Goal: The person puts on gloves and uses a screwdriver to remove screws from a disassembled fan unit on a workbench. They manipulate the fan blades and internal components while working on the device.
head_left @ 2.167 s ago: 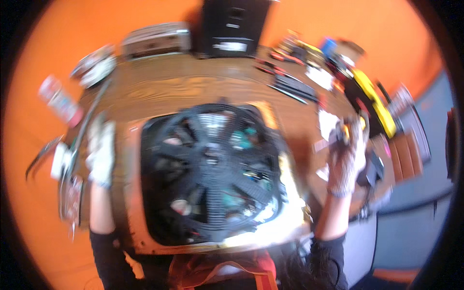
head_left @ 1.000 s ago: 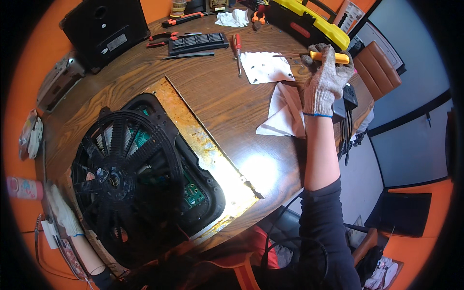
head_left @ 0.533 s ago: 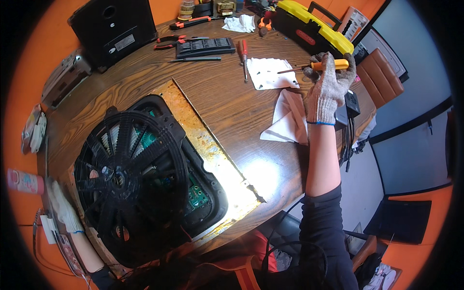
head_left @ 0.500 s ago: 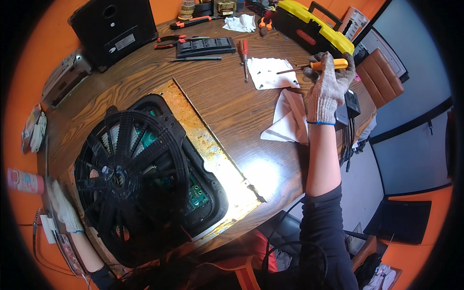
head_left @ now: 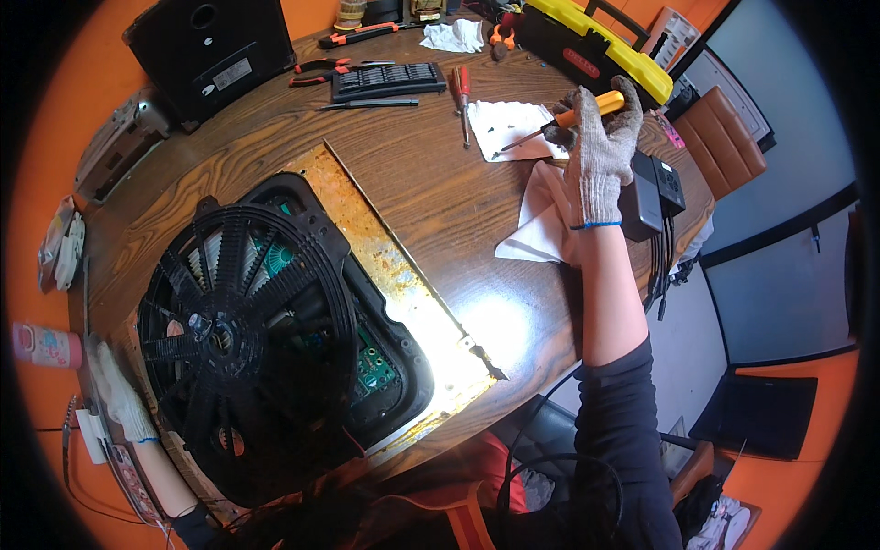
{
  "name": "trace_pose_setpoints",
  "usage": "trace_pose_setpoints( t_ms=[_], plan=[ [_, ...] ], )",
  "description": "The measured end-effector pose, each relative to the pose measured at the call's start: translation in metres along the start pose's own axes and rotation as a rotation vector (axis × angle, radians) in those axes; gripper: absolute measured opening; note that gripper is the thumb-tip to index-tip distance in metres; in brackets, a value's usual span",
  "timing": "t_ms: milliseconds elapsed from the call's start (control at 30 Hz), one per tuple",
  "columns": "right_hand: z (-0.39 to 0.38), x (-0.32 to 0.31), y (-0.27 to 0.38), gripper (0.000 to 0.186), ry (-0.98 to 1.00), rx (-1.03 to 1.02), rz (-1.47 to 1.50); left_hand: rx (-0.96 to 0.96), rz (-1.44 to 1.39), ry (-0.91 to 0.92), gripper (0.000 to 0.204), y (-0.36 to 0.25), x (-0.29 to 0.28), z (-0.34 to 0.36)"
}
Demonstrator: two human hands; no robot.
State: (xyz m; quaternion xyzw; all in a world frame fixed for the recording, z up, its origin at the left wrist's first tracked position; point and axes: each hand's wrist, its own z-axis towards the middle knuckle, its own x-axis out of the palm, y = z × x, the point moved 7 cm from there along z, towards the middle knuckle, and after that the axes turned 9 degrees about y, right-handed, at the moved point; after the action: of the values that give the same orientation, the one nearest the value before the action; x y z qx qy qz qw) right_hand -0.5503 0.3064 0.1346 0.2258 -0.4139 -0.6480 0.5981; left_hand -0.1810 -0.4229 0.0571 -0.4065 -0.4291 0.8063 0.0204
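My right hand, in a pale knit glove with dark fingertips, is closed around the orange-yellow handle of a screwdriver. Its thin shaft slants down to the left, with the tip over a white paper bearing small dark bits. My left hand, also gloved, lies along the left side of a black fan; its fingers do not show clearly. The fan rests tilted over an open black housing with green circuit boards inside. Under the housing lies a rusty, yellow-stained metal panel.
A red-handled screwdriver, a bit set and red-black pliers lie toward the back of the wooden table. A yellow-black toolbox stands far right. Nearer are a folded white cloth and black adapters with cables.
My right hand has moved a little left and nearer with the screwdriver, bringing its tip farther left over the white paper. My left hand stays by the fan. The view has shifted slightly.
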Motion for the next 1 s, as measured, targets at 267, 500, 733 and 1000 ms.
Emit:
trace_pose_setpoints(
  t_ms=[267,500,733,1000],
  plan=[
    [0.001,0.0,0.003,0.052,-0.049,0.017,0.047,-0.006,0.13,-0.006,0.056,0.013,-0.007,0.003],
    [-0.003,-0.008,0.001,0.05,-0.121,0.211,0.203,-0.066,-0.141,-0.112,0.046,0.013,-0.011,-0.001],
    [-0.02,0.026,0.005,0.035,-0.046,0.357,0.538,0.626,0.324,-0.18,0.05,-0.187,-0.002,-0.071],
    [-0.07,0.133,0.06,0.026,0.334,0.672,0.902,0.554,0.359,0.416,0.051,-0.37,0.072,-0.132]
  ],
)
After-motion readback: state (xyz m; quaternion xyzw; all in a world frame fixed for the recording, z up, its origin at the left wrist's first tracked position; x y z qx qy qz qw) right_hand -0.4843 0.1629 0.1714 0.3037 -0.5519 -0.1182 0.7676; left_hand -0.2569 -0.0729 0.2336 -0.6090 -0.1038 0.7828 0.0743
